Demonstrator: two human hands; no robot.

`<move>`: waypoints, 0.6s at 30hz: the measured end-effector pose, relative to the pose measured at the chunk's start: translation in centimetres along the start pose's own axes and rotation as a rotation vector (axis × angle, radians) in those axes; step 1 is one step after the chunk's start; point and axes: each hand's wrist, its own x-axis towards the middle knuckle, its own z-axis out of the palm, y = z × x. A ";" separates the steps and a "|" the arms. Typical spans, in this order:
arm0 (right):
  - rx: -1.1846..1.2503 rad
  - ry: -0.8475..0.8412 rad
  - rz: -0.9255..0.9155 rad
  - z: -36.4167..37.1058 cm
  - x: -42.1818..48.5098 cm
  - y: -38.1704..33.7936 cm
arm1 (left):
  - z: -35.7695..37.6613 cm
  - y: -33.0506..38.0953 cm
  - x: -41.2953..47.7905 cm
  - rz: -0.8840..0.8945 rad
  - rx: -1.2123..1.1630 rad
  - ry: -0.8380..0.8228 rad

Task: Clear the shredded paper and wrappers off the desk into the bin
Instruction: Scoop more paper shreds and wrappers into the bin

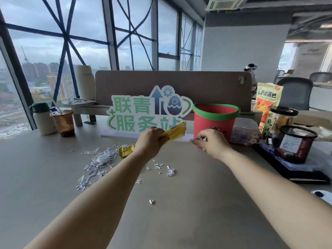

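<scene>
A red bin [215,121] with a green rim stands on the desk [179,203] right of centre. My left hand [150,141] holds a yellow wrapper [175,133] raised just left of the bin. My right hand [211,143] is closed on a pinch of shredded paper, in front of the bin's lower wall. A second yellow wrapper [125,151] lies on the desk by my left wrist. Shredded paper [98,164] is scattered left of my left forearm, with a small white round lid in it. A few loose shreds [170,171] lie between my arms.
A green-and-white sign [149,112] stands behind the bin. At far left are a flask [43,119] and an iced coffee cup [62,123]. At right are a black mesh pen holder [296,142], a jar [280,119], a snack bag [267,99] and a dark notebook [291,168].
</scene>
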 end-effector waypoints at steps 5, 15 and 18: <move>0.042 0.030 0.059 -3.0 0.3 0.9 | 0.5 2.9 1.9 0.044 -0.028 -0.008; 0.033 0.162 0.082 -8.3 3.2 1.8 | 0.8 6.9 7.8 0.109 -0.067 0.037; 0.077 0.194 0.064 -9.4 5.2 2.2 | 0.8 7.8 9.9 0.120 -0.070 0.052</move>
